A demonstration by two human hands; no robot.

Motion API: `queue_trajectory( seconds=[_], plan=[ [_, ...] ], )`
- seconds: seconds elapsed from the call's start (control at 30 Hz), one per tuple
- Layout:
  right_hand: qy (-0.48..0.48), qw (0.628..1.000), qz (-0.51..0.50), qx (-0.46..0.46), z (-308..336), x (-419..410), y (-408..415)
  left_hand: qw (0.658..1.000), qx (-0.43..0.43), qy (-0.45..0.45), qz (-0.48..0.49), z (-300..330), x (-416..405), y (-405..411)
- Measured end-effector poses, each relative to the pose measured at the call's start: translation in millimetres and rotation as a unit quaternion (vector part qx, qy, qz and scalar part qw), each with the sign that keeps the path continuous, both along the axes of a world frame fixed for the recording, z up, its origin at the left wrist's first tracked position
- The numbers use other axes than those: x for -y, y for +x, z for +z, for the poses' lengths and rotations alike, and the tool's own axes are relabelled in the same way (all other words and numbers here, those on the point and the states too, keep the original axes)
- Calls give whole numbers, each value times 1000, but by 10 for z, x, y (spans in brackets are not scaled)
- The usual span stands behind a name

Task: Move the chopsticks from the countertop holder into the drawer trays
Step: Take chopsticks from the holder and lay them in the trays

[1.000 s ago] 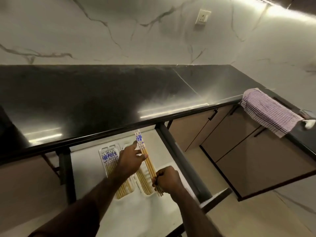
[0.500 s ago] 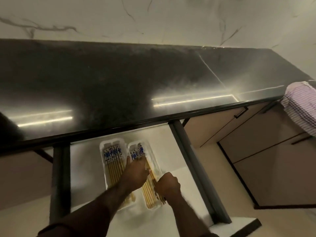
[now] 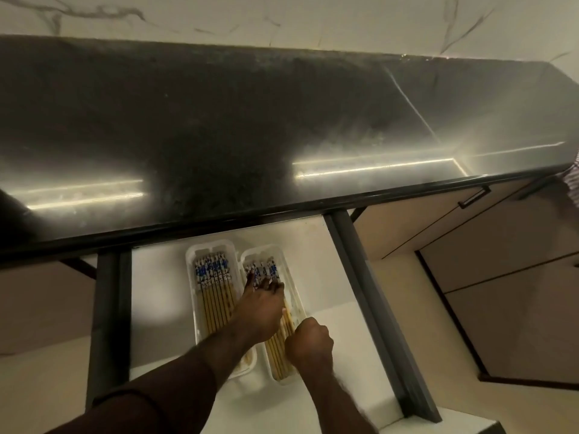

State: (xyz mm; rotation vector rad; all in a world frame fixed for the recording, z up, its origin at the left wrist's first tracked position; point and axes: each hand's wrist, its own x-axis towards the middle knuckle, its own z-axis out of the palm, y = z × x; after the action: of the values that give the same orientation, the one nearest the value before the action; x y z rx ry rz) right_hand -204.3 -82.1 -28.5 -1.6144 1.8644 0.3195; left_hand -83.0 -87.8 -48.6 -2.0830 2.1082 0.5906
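— Chopsticks (image 3: 214, 296) fill the left tray (image 3: 191, 261) already, lying side by side with their patterned ends toward the bench (image 3: 219, 136). Why is the person busy over the right tray (image 3: 299, 296)?

— That bundle (image 3: 280, 346) looks only just laid in. The left hand (image 3: 260, 308) lies on it with fingers stretched out straight, probably pressing the patterned ends flat and level so they sit like the neighbours.

— And the right hand (image 3: 308, 343)?

— It is curled at the plain ends near the tray's front. Whether it pinches those tips or merely butts against them, the view does not show.

— So everything is in the drawer (image 3: 313, 242)?

— What can be seen, yes. No holder shows on the bench, so whether more remain is unclear.
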Motion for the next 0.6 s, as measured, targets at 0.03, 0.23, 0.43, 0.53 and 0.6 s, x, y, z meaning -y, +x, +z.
queue_trajectory(
  seconds=[0.03,0.23,0.43,0.53,0.6],
  plan=[
    [-2,1000,5,0,-14,-5,10,1000,7,3,-6,-2,3,-8],
    [-29,997,67,-18,-78,-8,85,998,54,27,-18,-30,29,-32],
    [-60,991,119,-34,-190,-82,107,995,81,39,-31,-36,43,-68],
    [-66,990,122,-21,-241,-117,106,994,92,51,-37,-29,55,-76],
    [-66,990,127,-10,-264,-126,95,992,97,59,-50,-22,70,-83]
  ],
)
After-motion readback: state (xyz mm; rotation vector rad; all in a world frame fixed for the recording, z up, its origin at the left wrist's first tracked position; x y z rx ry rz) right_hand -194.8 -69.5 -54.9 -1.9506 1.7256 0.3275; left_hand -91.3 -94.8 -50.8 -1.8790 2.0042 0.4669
